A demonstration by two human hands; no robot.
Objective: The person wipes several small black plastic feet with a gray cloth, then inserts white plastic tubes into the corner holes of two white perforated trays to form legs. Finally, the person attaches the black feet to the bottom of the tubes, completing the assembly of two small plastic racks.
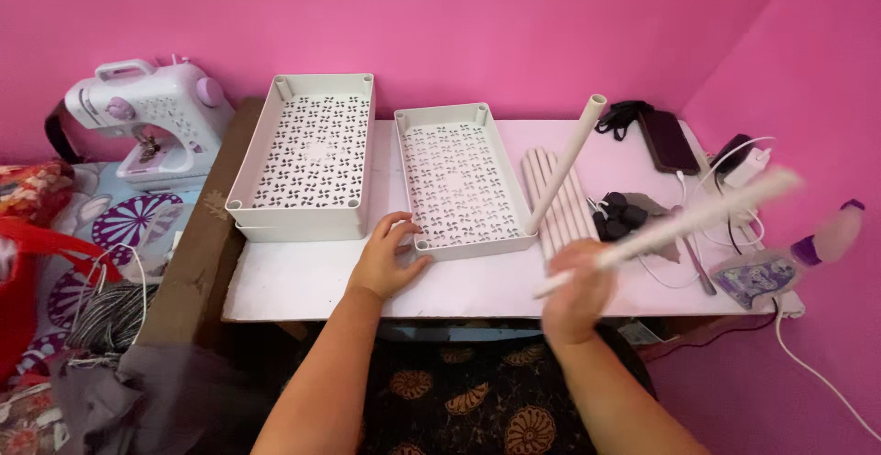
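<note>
Pink walls close in behind the white-topped bench (303,281), and I see it is crowded from edge to edge. At its left end two large white perforated plastic trays (307,157) sit stacked, overhanging the brown edge near a small white and lilac sewing machine (151,116); a nudge there could, I judge, tip them off.

Beside them lies the smaller white perforated plastic tray (463,180), with one upright white plastic tube (564,166) standing tilted in its near right corner socket. My left hand (390,258) rests at the tray's near left corner, fingers spread and touching the rim, not gripping. If that hand slips, I think the tray slides and the tilted tube may fall out.

My right hand (578,290) is closed around a long white plastic tube (679,226), blurred and slanting up to the right, above the bench. Its far end sweeps close to a clear spray bottle with a purple cap (789,267) and white charger cables (743,166); it could knock the bottle over or snag a cable.

A row of spare white tubes (555,198) lies flat just right of the tray and could roll. Small black wheel-like parts (619,216) and a dark phone (668,141) sit nearby.
</note>
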